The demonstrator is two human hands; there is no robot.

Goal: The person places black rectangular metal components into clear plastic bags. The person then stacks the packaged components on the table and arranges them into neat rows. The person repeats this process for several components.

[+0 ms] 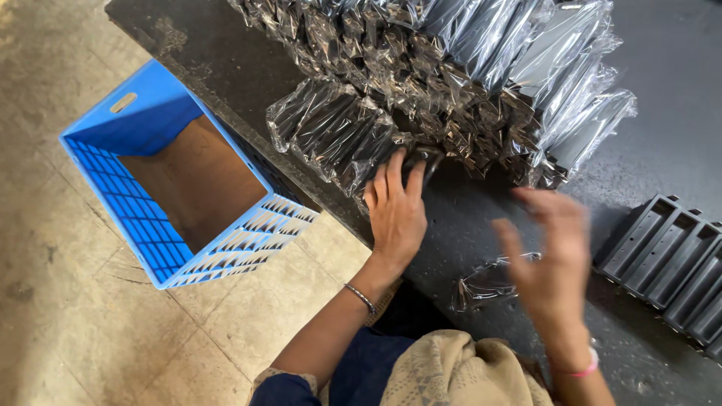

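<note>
A big heap of grey plastic parts wrapped in clear bags (451,75) lies on the dark worktable (662,90). My left hand (395,210) rests flat with its fingers on the lowest wrapped part (338,135) at the heap's near edge; whether it grips that part is unclear. My right hand (549,256) is blurred, fingers apart, hovering above the table with nothing in it. Just left of it lies an empty crumpled clear bag (485,282).
A blue plastic crate (162,240) with a brown liner stands on the tiled floor beside the table's left edge. Unwrapped grey ribbed parts (669,263) lie in a row at the table's right.
</note>
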